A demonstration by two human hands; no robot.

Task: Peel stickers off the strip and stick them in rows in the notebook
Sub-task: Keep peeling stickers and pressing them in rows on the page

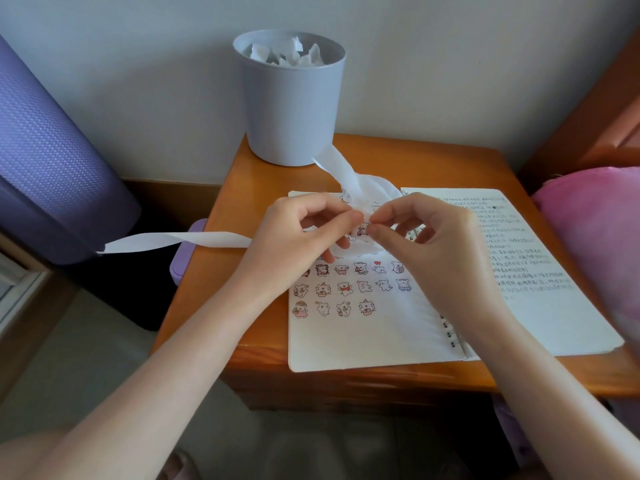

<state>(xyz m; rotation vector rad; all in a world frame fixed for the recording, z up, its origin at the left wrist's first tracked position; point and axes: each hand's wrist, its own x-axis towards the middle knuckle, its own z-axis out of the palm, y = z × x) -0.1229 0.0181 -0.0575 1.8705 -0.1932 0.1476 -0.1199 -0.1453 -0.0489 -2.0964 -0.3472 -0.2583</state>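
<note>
Sticker strip (341,173) is pinched by left hand (298,233) and right hand (429,237) to peel one; scrap cup (291,109) at twelve o'clock.

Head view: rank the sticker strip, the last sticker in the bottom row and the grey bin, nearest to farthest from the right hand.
1. sticker strip, pinched by the right hand.
2. last bottom-row sticker, on the page below.
3. grey bin, at the back.

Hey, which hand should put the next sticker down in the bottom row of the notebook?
Right, probably. The right hand pinches at the strip while the left hand grips it, and the free space in the bottom row lies on the right hand's side.
</note>
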